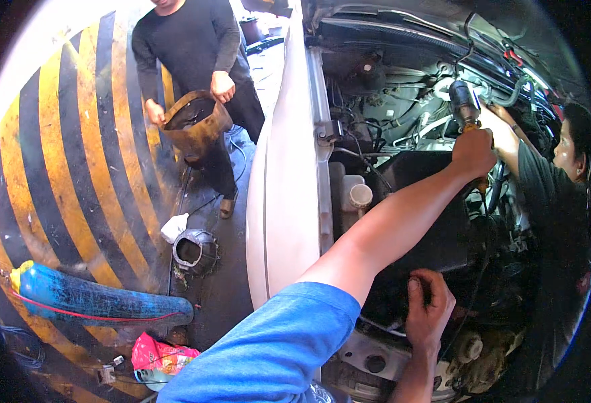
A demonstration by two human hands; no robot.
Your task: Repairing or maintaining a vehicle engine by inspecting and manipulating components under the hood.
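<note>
My left hand (473, 154) is wrapped around the yellow handle of a hand-held work lamp (465, 104), my blue-sleeved arm stretched across the fender. The lamp's dark upper body has a wire hook above it, and bright light falls on the engine parts behind. My right hand (431, 305) hovers low over the front of the engine bay, fingers loosely bent and thumb apart, with nothing visible in it. Between my arms lies a large black cover (430, 228). A white reservoir with a round cap (360, 196) sits by the fender, left of my forearm.
A co-worker (554, 168) leans in from the right, an arm near the lamp. Another person (191, 47) on the left holds a brown-rimmed container (198, 121). On the floor are a blue gas cylinder (101, 292), a round metal housing (196, 252) and a pink bag (161, 356).
</note>
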